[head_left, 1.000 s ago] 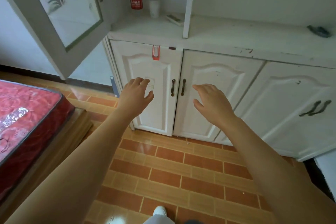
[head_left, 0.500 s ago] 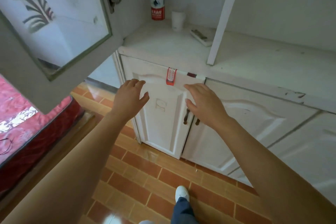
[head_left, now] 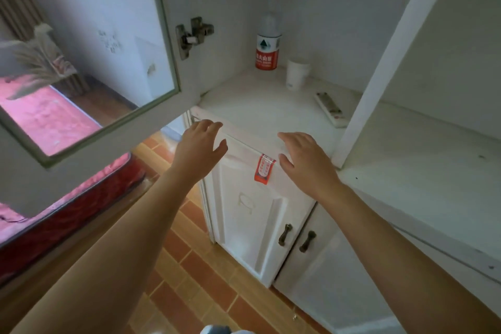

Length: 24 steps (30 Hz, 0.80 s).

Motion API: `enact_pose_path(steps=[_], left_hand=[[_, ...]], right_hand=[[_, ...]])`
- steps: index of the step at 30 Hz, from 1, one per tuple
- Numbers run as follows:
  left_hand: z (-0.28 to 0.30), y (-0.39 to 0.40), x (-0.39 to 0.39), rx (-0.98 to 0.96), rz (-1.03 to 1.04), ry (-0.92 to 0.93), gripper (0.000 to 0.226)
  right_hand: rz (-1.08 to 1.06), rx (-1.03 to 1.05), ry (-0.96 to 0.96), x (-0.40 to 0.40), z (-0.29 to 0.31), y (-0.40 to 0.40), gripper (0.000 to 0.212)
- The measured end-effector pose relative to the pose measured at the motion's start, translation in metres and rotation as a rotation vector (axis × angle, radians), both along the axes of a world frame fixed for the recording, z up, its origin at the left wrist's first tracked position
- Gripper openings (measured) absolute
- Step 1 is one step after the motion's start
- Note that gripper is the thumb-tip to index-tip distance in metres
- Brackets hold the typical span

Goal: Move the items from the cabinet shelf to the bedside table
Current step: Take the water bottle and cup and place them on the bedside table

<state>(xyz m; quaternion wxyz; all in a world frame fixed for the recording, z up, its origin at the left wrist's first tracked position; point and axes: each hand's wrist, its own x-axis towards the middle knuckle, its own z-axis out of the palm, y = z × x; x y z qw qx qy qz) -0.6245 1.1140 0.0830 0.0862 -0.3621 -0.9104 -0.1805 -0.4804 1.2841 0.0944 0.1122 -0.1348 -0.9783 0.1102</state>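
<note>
On the white cabinet shelf (head_left: 257, 106) stand a clear water bottle (head_left: 268, 35) with a red cap and red label, and a white paper cup (head_left: 296, 74) just right of it. A white remote control (head_left: 331, 108) lies flat further right, near the cabinet's upright post. My left hand (head_left: 199, 145) hovers at the shelf's front left corner, fingers apart and empty. My right hand (head_left: 305, 160) is over the shelf's front edge, also open and empty. Both hands are short of the items.
The glass cabinet door (head_left: 89, 57) stands swung open at the left, above a red mattress (head_left: 67, 211). Below the shelf are white lower doors (head_left: 252, 219) with dark handles (head_left: 307, 241). A white upright post (head_left: 376, 62) divides the shelf. Orange floor tiles (head_left: 195, 279) lie underfoot.
I have moved closer to the cabinet and the view has tilted up. Both hands have risen from the lower doors to the shelf's front edge.
</note>
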Motion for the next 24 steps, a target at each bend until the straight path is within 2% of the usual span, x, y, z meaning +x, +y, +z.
enact_pose_path(steps=[8,20,24], left_hand=[[0.013,0.038,-0.043,0.021,-0.049,0.001,0.046],[0.028,0.123,-0.125,0.039,-0.104,-0.152,0.06],[0.03,0.159,-0.153,0.097,-0.114,-0.22,0.066]], right_hand=[[-0.078,-0.057,0.055,-0.038,0.014,0.021,0.049],[-0.363,-0.361,0.22,-0.117,0.014,0.07,0.058],[-0.454,-0.487,0.31,-0.145,0.012,0.091,0.05]])
